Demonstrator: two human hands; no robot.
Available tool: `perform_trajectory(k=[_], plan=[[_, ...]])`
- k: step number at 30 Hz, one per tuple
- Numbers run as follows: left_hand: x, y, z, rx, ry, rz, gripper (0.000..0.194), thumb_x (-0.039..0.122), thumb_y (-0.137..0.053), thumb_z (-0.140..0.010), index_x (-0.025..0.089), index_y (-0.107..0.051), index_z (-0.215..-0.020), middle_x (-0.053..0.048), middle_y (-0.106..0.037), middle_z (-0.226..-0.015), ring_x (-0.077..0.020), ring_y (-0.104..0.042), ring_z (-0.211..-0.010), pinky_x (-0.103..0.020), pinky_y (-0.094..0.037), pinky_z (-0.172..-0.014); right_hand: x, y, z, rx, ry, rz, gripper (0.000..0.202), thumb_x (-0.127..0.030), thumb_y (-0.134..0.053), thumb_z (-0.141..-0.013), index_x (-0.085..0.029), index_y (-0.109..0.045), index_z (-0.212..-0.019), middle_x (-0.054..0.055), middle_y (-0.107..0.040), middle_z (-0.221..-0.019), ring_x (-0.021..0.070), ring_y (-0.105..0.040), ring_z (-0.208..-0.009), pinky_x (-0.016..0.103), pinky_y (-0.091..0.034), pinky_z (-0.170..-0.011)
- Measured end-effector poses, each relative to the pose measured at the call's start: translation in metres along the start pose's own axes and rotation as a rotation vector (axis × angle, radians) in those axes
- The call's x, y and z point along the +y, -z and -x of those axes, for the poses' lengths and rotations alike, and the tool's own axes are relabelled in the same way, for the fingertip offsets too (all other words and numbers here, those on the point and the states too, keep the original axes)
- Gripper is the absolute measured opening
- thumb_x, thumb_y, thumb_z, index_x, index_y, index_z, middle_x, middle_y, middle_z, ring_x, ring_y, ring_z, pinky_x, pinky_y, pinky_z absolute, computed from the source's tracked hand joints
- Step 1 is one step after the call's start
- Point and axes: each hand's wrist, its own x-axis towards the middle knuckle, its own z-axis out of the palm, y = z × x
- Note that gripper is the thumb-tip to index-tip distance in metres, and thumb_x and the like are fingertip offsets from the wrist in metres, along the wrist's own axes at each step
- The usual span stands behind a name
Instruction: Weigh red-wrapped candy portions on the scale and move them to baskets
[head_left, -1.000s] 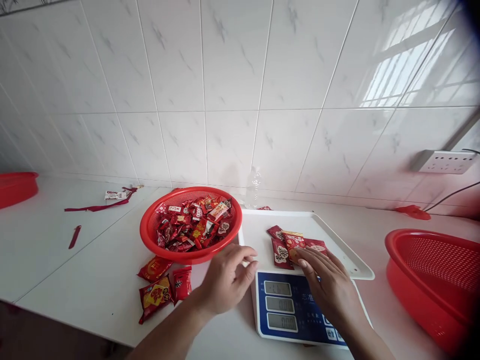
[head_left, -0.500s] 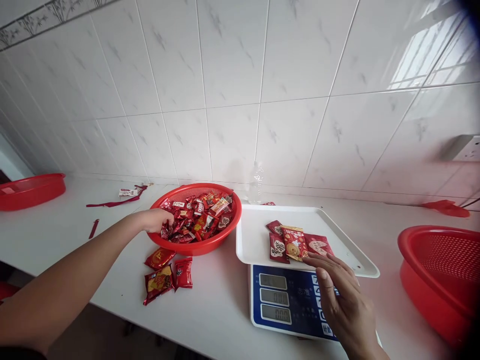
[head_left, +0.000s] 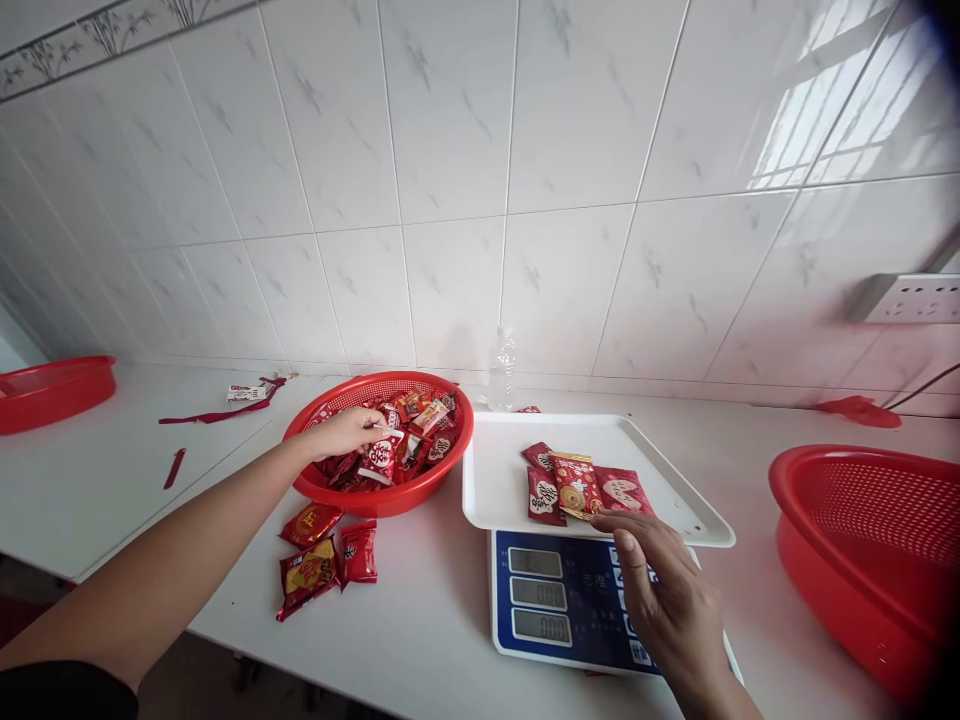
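Note:
My left hand (head_left: pixel 352 432) is over a red plastic basket (head_left: pixel 409 500) heaped with wrapped snacks. Its fingers pinch a red and white snack packet (head_left: pixel 380 456), held just above the heap. My right hand (head_left: pixel 664 585) hovers at the front edge of a white tray (head_left: pixel 491 470), fingers stretched out and nothing in them. On the tray, near those fingertips, lie a red and gold biscuit packet (head_left: pixel 576 485), a pink-hearted packet (head_left: pixel 625 490) and two dark red packets (head_left: pixel 546 497). Beneath the tray stands a blue and white digital scale (head_left: pixel 577 610).
Several red snack packets (head_left: pixel 309 575) lie on the white table in front of the basket. A clear bottle (head_left: pixel 502 370) stands by the tiled wall. Another red basket (head_left: pixel 817 540) is at right, a red tub (head_left: pixel 64 395) at far left. A dark red lanyard (head_left: pixel 225 410) lies at left.
My left hand has come up out of the heap and moved right, now with a red and white packet in its fingers. My right hand stays by the tray. The view has shifted slightly.

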Motion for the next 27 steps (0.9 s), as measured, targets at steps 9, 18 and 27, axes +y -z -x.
perform_trajectory(k=[9, 18, 27], plan=[[0.014, -0.014, 0.002, -0.011, 0.065, 0.343, 0.05, 0.062, -0.062, -0.072, 0.018, -0.05, -0.093, -0.005, -0.063, -0.086, -0.0181, -0.063, -0.076, -0.033, -0.052, -0.067, 0.001, 0.0, 0.003, -0.022, -0.047, -0.028, 0.022, -0.031, -0.044, -0.095, -0.024, -0.064, -0.088, 0.003, -0.071, -0.082, 0.0205, -0.067, -0.078, 0.034, -0.05, -0.075], [-0.001, -0.008, -0.002, -0.11, 0.089, 0.046, 0.04, 0.053, -0.065, -0.071, 0.02, -0.053, -0.09, -0.005, -0.064, -0.088, -0.0202, -0.063, -0.082, -0.029, -0.049, -0.068, 0.001, -0.001, 0.0, -0.004, 0.021, -0.014, 0.021, -0.028, -0.044, -0.096, -0.023, -0.063, -0.088, 0.002, -0.069, -0.08, 0.0179, -0.065, -0.076, 0.03, -0.05, -0.072], [0.0, -0.028, 0.003, -0.245, 0.07, -0.255, 0.017, 0.013, -0.062, -0.05, 0.02, -0.054, -0.062, 0.004, -0.054, -0.062, -0.0135, -0.045, -0.055, -0.024, -0.029, -0.049, 0.0, -0.001, 0.001, -0.017, 0.01, -0.024, 0.021, -0.028, -0.044, -0.096, -0.023, -0.063, -0.088, 0.002, -0.07, -0.079, 0.0177, -0.066, -0.075, 0.029, -0.05, -0.071]])
